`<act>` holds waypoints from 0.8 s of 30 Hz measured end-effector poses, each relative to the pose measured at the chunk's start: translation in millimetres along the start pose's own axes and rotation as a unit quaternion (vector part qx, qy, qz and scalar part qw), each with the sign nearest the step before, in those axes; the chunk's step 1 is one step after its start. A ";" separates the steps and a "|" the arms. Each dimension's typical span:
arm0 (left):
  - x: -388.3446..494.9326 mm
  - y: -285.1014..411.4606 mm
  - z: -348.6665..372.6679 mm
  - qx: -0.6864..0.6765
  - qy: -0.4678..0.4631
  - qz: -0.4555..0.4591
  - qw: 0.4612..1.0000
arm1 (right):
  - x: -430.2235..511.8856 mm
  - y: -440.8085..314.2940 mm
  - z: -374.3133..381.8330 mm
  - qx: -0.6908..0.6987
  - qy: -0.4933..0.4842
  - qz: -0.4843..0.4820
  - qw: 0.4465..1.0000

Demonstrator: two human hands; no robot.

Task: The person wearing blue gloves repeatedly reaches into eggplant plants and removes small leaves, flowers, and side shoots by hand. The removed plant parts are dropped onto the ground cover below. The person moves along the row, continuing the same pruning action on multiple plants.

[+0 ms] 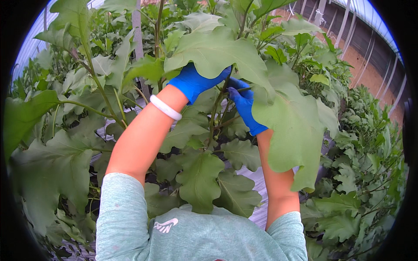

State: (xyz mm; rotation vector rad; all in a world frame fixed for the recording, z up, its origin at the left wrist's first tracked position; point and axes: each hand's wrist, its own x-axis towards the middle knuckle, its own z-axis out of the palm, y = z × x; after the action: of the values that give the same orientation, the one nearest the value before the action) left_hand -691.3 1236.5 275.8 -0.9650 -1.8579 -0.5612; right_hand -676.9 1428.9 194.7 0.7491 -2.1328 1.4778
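My left hand (200,81), in a blue glove, reaches up to the main stem (214,111) of an eggplant plant. A broad lobed leaf (212,49) covers part of that hand, and its fingertips are mostly hidden. Just to the right, my right hand (245,106), gloved in blue too, has thumb and fingers around a thin side stem (244,89) near where it branches off. Another large leaf (290,120) hangs in front of my right wrist and forearm. Below both hands, smaller leaves (200,179) grow from the same plant.
Dense eggplant foliage (346,208) stands on the right, with more large leaves (52,166) close on the left. A grey post (137,29) rises behind the plants. Pale ground sheeting (256,182) shows between leaves. Greenhouse wall poles (369,62) line the upper right.
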 end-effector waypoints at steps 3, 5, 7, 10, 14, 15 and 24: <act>19.0 -4.9 -12.0 -0.026 0.076 -0.018 0.997 | -4.1 -7.3 2.0 0.045 -0.009 -0.002 0.999; 43.8 -13.5 -16.9 -0.252 0.082 -0.201 0.943 | -1.4 -8.2 2.2 0.099 -0.035 -0.005 0.994; 52.6 -12.8 -8.5 -0.328 0.050 -0.186 0.925 | 8.0 -3.1 0.9 0.123 -0.091 -0.037 0.988; 45.9 -16.4 -4.4 -0.281 -0.080 -0.197 0.936 | 30.3 10.9 2.9 0.135 -0.085 -0.014 0.987; 25.8 -25.0 -6.7 -0.329 0.003 -0.207 0.921 | 45.6 20.3 1.9 0.111 -0.079 0.003 0.991; 20.9 -27.4 -7.9 -0.343 0.028 -0.217 0.914 | 44.0 18.2 0.2 0.101 -0.083 0.006 0.991; 26.4 -47.9 13.8 -0.466 0.172 -0.292 0.817 | 21.7 -48.9 -52.1 -0.058 -0.322 0.080 0.942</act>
State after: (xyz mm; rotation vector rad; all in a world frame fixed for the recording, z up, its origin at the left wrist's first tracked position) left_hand -744.1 1228.4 293.9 -0.7542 -1.4792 -2.0146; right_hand -659.0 1460.1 260.2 1.1581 -2.7907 1.2775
